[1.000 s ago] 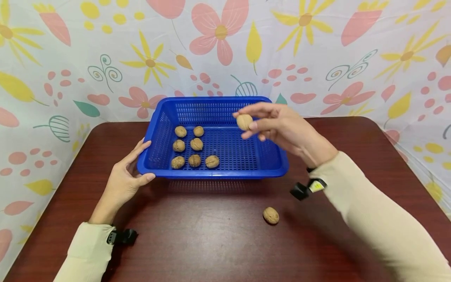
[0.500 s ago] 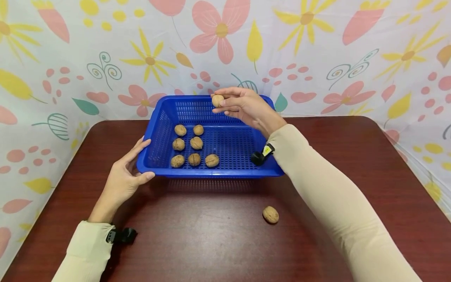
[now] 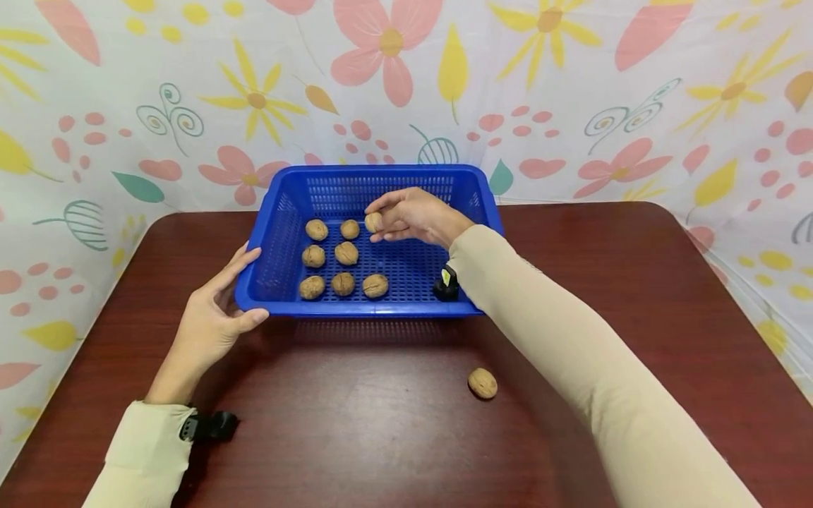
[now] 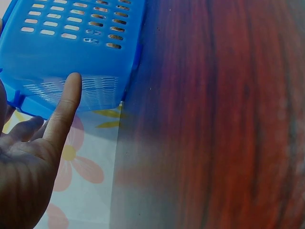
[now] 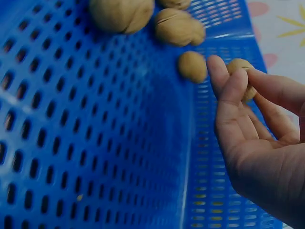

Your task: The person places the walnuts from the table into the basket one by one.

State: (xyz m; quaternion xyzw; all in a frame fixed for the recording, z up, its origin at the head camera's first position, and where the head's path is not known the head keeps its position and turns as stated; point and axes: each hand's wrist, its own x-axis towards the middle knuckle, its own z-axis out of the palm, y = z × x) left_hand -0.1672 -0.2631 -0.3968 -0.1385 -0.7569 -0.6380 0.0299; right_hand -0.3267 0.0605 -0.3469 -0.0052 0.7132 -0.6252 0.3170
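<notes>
A blue plastic basket [image 3: 381, 308] with slotted walls stands on the table. My left hand [image 3: 206, 328] holds its left end, thumb at the front corner and fingers along the side rim; the left wrist view has this hand [image 4: 35, 152] against the outer wall. Inside the basket, my right hand [image 3: 416, 215] pinches a walnut [image 3: 373, 222] between thumb and fingertips, beside the back row. The right wrist view shows the pinched walnut [image 5: 240, 67] partly covered by the fingers, near another walnut [image 5: 192, 67]. Several walnuts [image 3: 346, 253] lie in rows in the basket's left half.
One loose walnut [image 3: 483, 383] lies on the dark red-brown wooden table [image 3: 356, 416], in front of the basket and to the right. Behind the table hangs a white cloth [image 3: 540, 141] with a flower print.
My right hand has carried its walnut leftward over the basket, then down inside toward the back row. The left hand keeps its hold on the basket. The view has shifted slightly.
</notes>
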